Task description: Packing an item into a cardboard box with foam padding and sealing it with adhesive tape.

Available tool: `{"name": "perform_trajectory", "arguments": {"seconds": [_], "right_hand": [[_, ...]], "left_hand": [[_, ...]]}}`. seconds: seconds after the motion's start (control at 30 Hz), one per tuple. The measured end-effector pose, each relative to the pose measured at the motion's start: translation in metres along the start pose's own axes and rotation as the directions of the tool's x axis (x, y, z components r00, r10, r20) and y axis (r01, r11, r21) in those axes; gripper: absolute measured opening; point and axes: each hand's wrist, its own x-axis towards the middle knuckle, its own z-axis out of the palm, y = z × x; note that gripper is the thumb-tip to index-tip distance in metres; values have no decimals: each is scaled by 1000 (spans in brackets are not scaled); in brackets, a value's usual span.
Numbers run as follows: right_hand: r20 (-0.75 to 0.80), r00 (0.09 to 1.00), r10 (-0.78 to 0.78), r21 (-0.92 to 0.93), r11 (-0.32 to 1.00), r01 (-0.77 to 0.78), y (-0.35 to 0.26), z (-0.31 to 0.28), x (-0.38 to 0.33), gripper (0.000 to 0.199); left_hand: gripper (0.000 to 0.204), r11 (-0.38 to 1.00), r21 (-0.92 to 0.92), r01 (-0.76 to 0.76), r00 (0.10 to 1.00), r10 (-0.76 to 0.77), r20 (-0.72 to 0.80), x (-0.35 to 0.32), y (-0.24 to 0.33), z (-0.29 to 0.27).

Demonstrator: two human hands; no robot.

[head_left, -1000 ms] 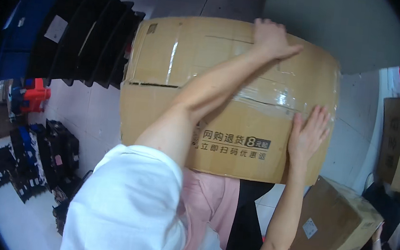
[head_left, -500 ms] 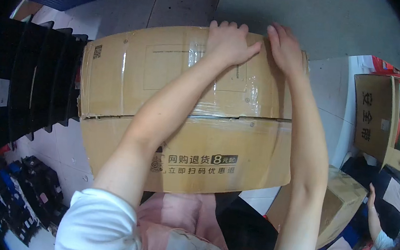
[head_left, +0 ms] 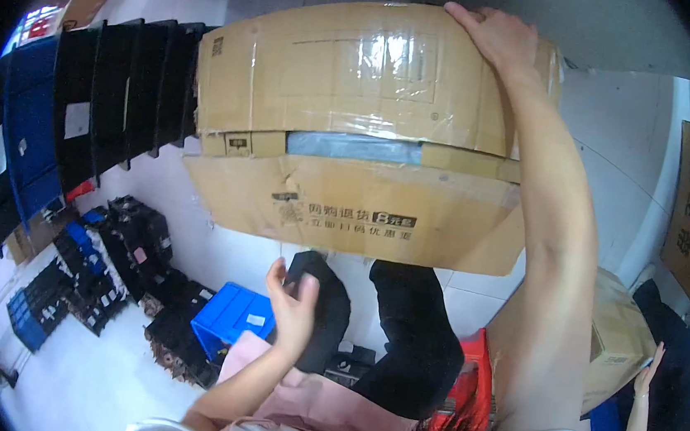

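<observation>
one taped box [head_left: 354, 125], right hand [head_left: 499, 35] gripping its far top edge; left hand [head_left: 293, 306] open below, touching nothing.

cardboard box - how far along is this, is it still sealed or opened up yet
Done: the cardboard box is taped on top, though one flap hangs open along its near side, showing something blue-grey within. In hand: only the right hand grips its far top edge; the left hand is off it, below. Left: it is not fully opened, nothing is out.

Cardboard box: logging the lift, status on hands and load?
Right hand grips cardboard box at top edge. Left hand below, off it. Blue bin underneath.
</observation>
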Motion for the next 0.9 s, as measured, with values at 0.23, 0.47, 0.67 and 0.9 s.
{"name": "perform_trajectory", "arguments": {"seconds": [0.23,0.47,0.67,0.9], "right_hand": [[105,985,-136,74,989,129,-6,1,0,95],[252,958,-136,182,979,91,16,-20,-48,85],[440,882,172,252,919,-305,98,-2,-188,76],[306,766,566,328,692,-643,12,52,-407,69]], "left_hand": [[100,320,-547,773,633,-447,633,80,-9,65],[86,182,-552,814,555,-525,645,91,-11,60],[78,577,-467,671,741,-498,450,122,-39,30],[99,978,135,157,968,-180,175,179,-30,4]]}}
